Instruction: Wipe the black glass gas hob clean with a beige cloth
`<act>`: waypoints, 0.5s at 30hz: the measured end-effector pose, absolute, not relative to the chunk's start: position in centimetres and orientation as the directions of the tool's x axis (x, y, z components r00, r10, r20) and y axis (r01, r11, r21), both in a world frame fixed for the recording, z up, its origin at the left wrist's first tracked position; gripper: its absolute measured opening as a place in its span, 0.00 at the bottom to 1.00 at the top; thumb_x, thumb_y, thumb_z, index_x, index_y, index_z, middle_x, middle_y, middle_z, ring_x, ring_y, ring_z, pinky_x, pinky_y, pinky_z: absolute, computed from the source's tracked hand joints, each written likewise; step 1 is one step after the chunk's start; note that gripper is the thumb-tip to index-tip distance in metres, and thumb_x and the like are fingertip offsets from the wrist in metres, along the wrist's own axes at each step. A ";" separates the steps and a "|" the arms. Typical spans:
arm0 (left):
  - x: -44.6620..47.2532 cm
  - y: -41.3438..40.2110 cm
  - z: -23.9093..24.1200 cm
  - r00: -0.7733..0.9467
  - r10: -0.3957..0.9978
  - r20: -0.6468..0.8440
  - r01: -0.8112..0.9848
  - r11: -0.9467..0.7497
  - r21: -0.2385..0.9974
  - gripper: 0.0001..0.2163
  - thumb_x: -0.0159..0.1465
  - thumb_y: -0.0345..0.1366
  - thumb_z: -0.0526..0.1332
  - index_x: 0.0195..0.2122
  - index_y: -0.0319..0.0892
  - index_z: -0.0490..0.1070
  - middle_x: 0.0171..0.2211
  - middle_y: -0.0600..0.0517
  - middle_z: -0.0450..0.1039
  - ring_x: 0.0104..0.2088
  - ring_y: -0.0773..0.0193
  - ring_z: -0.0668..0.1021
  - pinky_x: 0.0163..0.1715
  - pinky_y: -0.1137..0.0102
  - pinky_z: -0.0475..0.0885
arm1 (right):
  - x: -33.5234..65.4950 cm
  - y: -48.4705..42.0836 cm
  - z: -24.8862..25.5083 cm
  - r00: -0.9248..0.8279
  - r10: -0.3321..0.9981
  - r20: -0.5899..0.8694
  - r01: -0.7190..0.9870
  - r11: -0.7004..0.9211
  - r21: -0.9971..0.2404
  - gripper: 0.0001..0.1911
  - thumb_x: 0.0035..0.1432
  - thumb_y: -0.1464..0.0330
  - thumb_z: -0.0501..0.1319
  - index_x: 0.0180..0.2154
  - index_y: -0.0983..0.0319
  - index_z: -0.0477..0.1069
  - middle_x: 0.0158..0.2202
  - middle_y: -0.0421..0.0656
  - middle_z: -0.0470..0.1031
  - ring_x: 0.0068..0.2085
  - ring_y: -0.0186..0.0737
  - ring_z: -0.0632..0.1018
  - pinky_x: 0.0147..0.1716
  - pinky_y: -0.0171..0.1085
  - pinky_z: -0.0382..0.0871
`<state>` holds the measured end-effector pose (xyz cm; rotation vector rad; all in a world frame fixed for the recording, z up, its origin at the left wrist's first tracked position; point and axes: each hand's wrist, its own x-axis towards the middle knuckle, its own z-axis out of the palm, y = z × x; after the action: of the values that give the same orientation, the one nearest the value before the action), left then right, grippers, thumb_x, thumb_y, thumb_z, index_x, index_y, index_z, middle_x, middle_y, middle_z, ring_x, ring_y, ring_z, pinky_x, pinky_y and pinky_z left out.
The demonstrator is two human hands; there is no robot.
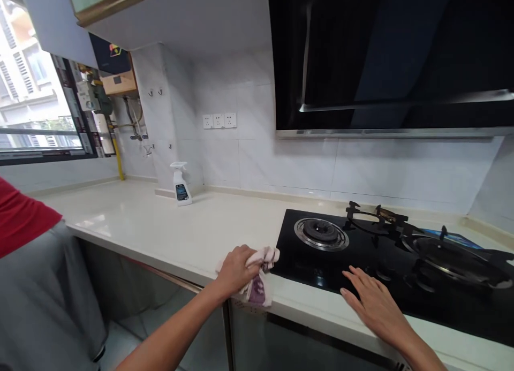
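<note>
A crumpled white and purple cloth (257,290) is bunched in my left hand (236,272), whose fingers are wrapped round it. The cloth rests on the pale countertop (209,221) by the left front corner of the black gas stove (305,269), and part of it hangs over the counter's front edge. My right hand (371,304) holds nothing; its fingers are stretched out over the stove's front edge. Behind it are the control knobs (383,274). The left burner (321,232) shows without its pan support.
A white spray bottle (181,186) stands near the wall. Black pan supports (365,221) sit loose on the stove's right part. A dark range hood (385,60) overhangs it. At the far left a person in a red top (24,216) stands against the counter.
</note>
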<state>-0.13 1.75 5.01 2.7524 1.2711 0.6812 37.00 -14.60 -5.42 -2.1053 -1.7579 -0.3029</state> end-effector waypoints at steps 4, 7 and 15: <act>4.6 2.4 5.7 0.541 0.708 0.453 0.701 -0.678 0.223 0.14 0.66 0.37 0.60 0.50 0.49 0.79 0.49 0.47 0.78 0.51 0.53 0.75 0.53 0.60 0.69 | 36.5 -14.6 -4.9 0.202 0.892 0.405 0.976 -0.150 -0.156 0.33 0.71 0.47 0.46 0.64 0.58 0.70 0.70 0.48 0.64 0.71 0.53 0.63 0.69 0.57 0.57; 8.5 1.0 4.4 0.728 0.561 0.394 0.562 -0.817 0.127 0.20 0.64 0.44 0.65 0.58 0.56 0.75 0.61 0.48 0.73 0.59 0.47 0.72 0.60 0.51 0.65 | 36.4 -14.6 -5.0 0.211 0.895 0.393 0.975 -0.166 -0.146 0.33 0.71 0.47 0.46 0.65 0.57 0.69 0.71 0.48 0.63 0.71 0.53 0.62 0.70 0.57 0.56; 13.8 5.2 4.2 0.723 0.660 0.204 0.669 -0.742 0.029 0.27 0.68 0.63 0.54 0.66 0.65 0.68 0.71 0.47 0.61 0.66 0.35 0.65 0.62 0.36 0.59 | 37.3 -14.7 -6.7 0.175 0.870 0.462 0.984 -0.135 -0.119 0.33 0.71 0.44 0.49 0.64 0.54 0.71 0.70 0.45 0.63 0.70 0.56 0.65 0.68 0.59 0.63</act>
<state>13.75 5.23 4.23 2.9593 1.1420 0.3212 37.32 -14.74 -6.71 -2.0670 -1.7502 -0.3973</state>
